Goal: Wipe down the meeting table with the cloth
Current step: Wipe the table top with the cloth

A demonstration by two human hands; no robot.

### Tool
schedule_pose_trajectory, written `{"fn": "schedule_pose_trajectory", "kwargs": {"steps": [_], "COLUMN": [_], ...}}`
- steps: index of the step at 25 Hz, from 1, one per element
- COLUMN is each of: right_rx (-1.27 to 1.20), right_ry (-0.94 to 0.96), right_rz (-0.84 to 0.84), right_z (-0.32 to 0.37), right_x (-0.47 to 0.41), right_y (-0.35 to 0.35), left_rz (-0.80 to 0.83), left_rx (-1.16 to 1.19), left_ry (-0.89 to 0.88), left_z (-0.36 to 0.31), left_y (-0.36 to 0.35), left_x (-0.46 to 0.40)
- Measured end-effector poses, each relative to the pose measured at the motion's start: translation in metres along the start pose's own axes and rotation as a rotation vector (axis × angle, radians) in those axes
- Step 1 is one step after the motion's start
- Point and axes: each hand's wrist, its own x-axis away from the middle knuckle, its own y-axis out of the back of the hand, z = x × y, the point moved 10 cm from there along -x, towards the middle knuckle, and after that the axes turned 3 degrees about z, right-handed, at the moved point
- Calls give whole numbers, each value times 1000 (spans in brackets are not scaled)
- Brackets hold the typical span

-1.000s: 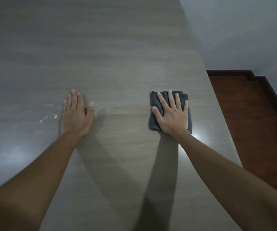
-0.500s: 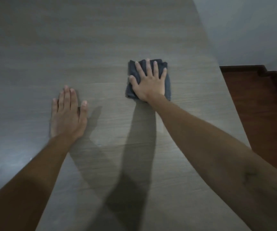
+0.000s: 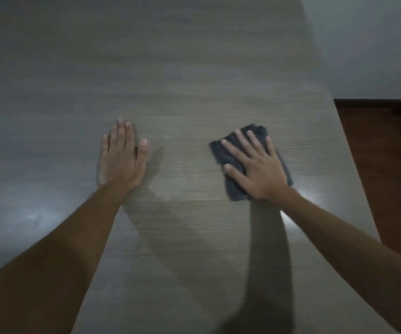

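A long wood-grain meeting table (image 3: 170, 80) fills most of the head view. A folded dark grey cloth (image 3: 221, 153) lies flat on it, right of centre. My right hand (image 3: 257, 169) presses down on the cloth with fingers straight and spread, covering most of it. My left hand (image 3: 121, 157) rests flat on the bare tabletop to the left of the cloth, fingers straight and together, holding nothing.
The table's right edge (image 3: 353, 179) runs diagonally from upper centre to lower right. Beyond it lie a reddish-brown floor (image 3: 387, 177) with a dark skirting and a pale wall (image 3: 363, 44). Bright light glints sit on the tabletop near both wrists.
My right hand slid the cloth away across the table, then drew it back toward me and to the right. My left hand stayed flat in about the same spot.
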Motion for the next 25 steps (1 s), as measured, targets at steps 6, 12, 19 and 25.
{"fn": "schedule_pose_trajectory", "kwargs": {"steps": [6, 12, 19, 25], "right_rx": [-32, -43, -49, -6], "right_ry": [-315, -218, -63, -122], "right_rz": [135, 157, 86, 34], "right_z": [-31, 61, 178, 149], "right_x": [-113, -117, -26, 20], "right_y": [-5, -16, -23, -15], "left_rz": [-25, 83, 50, 47], "left_rx": [-21, 102, 38, -67], "left_ry": [8, -42, 13, -9], "left_z": [3, 22, 145, 211], "left_y": [-1, 12, 34, 40], "left_x": [-1, -11, -10, 5]}}
